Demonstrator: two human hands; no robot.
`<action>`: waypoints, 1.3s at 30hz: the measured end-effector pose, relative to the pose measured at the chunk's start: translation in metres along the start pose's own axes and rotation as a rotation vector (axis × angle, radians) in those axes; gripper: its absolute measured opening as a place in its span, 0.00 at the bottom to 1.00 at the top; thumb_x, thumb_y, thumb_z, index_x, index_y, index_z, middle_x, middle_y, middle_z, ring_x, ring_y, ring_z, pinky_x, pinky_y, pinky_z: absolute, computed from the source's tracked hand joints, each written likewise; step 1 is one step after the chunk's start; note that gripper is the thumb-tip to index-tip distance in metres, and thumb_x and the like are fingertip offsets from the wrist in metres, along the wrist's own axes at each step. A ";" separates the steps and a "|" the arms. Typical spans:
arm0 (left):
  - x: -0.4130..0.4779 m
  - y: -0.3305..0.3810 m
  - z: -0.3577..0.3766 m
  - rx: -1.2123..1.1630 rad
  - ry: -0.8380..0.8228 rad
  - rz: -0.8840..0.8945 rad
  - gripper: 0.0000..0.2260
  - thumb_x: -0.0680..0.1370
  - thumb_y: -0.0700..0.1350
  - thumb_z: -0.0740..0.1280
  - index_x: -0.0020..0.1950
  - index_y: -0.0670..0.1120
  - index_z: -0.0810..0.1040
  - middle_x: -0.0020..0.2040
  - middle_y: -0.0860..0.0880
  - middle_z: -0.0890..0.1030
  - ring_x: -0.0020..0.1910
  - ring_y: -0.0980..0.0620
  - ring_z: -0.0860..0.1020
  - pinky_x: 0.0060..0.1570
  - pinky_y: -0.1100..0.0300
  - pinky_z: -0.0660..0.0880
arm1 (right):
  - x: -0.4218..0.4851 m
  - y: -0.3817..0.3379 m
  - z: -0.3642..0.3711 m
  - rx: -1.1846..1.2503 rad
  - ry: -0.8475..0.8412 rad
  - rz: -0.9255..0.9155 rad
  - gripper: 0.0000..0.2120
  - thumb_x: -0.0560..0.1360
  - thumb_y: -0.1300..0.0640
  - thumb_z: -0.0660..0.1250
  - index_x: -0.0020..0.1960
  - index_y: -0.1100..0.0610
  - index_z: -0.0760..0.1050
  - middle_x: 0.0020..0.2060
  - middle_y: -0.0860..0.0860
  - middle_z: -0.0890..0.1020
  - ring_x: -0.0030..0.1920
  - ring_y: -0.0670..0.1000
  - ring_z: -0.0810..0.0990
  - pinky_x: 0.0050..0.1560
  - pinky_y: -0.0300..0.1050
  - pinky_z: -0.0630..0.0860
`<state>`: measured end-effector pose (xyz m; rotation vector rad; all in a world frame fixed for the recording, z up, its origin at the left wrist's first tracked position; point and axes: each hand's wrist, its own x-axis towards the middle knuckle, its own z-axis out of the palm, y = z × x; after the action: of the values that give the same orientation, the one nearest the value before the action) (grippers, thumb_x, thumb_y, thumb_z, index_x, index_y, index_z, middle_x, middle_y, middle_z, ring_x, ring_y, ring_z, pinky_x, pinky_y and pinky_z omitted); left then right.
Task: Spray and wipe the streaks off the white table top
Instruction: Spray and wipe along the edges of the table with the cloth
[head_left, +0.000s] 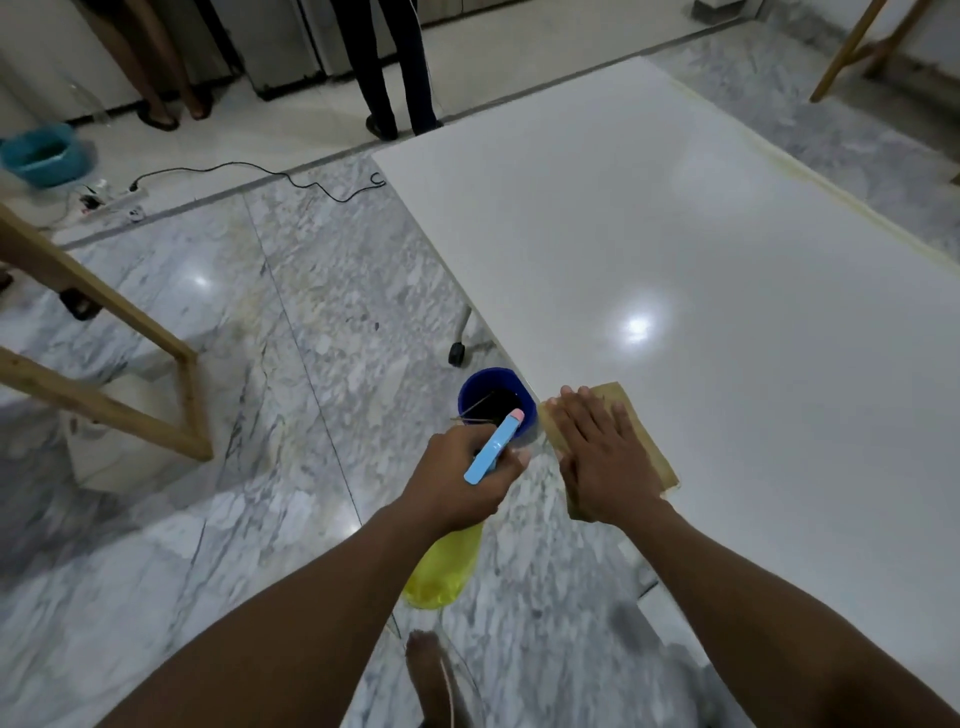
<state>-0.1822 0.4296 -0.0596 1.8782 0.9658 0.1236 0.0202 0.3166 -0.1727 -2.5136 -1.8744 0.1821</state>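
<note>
The white table top fills the right half of the view, glossy with light reflections. My right hand lies flat, fingers straight, on a tan cloth at the table's near left edge. My left hand grips a spray bottle with a light blue trigger head and a yellow body, held off the table's left edge over the floor. A yellowish streak runs along the table's far right edge.
A dark blue bucket stands on the marble floor beside the table edge, just past the spray head. Wooden frames stand at left. Two people's legs, a teal basin and a power strip with cable lie beyond.
</note>
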 end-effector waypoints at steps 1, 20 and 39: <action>-0.006 0.002 0.007 -0.002 0.010 -0.008 0.17 0.81 0.49 0.74 0.39 0.42 0.73 0.32 0.46 0.77 0.34 0.34 0.83 0.39 0.38 0.84 | -0.009 0.002 0.001 0.010 -0.004 -0.005 0.33 0.80 0.46 0.52 0.81 0.53 0.48 0.81 0.51 0.50 0.81 0.54 0.44 0.78 0.63 0.51; -0.133 0.082 0.181 0.047 0.006 -0.008 0.13 0.81 0.46 0.74 0.43 0.40 0.77 0.33 0.43 0.79 0.34 0.39 0.86 0.32 0.61 0.82 | -0.249 0.053 0.013 0.067 0.005 -0.057 0.34 0.77 0.48 0.55 0.81 0.56 0.52 0.81 0.54 0.52 0.81 0.56 0.46 0.76 0.66 0.53; -0.280 0.081 0.285 0.103 -0.147 0.099 0.15 0.81 0.48 0.74 0.42 0.40 0.77 0.35 0.40 0.82 0.31 0.46 0.86 0.35 0.56 0.85 | -0.453 0.082 0.031 0.020 0.011 0.036 0.31 0.81 0.47 0.52 0.81 0.54 0.50 0.81 0.52 0.50 0.81 0.55 0.44 0.76 0.63 0.53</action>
<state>-0.1926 0.0216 -0.0538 1.9998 0.7926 -0.0060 -0.0315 -0.1419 -0.1675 -2.5315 -1.8154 0.1857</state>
